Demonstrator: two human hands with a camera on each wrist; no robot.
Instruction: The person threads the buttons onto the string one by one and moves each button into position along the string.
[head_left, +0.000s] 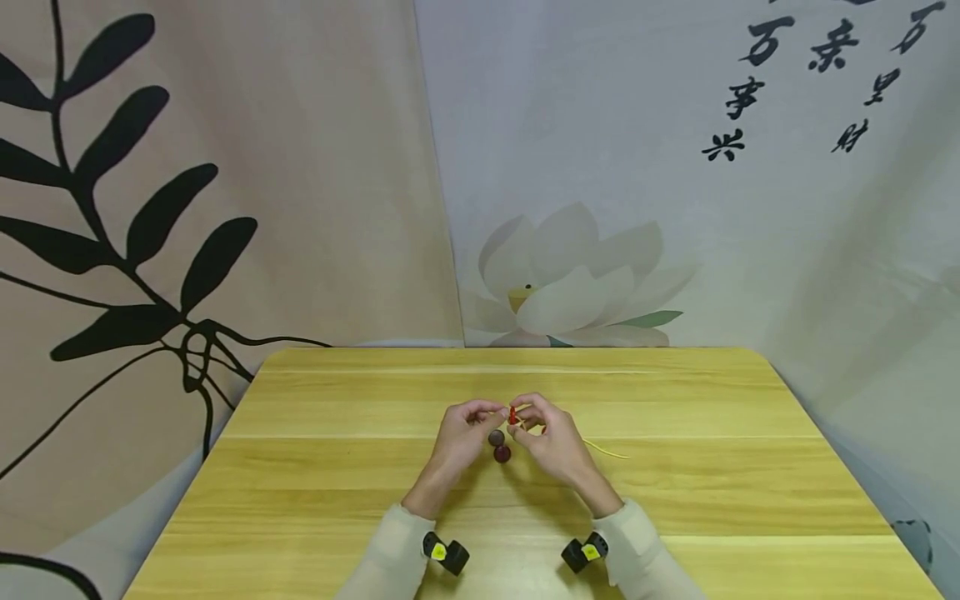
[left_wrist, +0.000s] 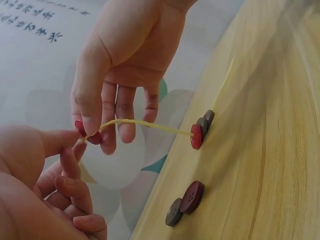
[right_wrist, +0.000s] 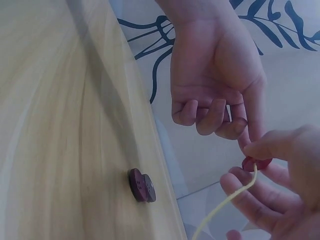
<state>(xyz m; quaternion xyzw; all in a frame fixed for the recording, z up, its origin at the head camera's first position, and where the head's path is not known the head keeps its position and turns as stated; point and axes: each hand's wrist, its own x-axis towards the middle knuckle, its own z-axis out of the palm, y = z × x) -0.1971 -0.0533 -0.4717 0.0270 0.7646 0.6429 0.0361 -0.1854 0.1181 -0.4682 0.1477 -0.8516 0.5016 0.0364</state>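
In my right hand (head_left: 551, 437), thumb and fingers pinch a red button (left_wrist: 94, 138) with a yellow string (left_wrist: 150, 123) at it. My left hand (head_left: 465, 429) meets it from the other side, thumb and forefinger pinching at the string's end close against the button. Further along the string are another red button (left_wrist: 196, 136) and brown buttons (left_wrist: 205, 121), low by the tabletop; in the head view my right hand mostly hides them. Below my hands, a dark red button (head_left: 502, 453) and a grey-brown button (head_left: 496, 437) lie against each other on the table.
The wooden table (head_left: 300, 500) ends at a straight back edge beyond my hands. Behind it hangs a printed cloth (head_left: 337, 167) with leaves, a lotus and writing. The string's free tail (head_left: 607, 451) stretches over the table to the right of my right hand.
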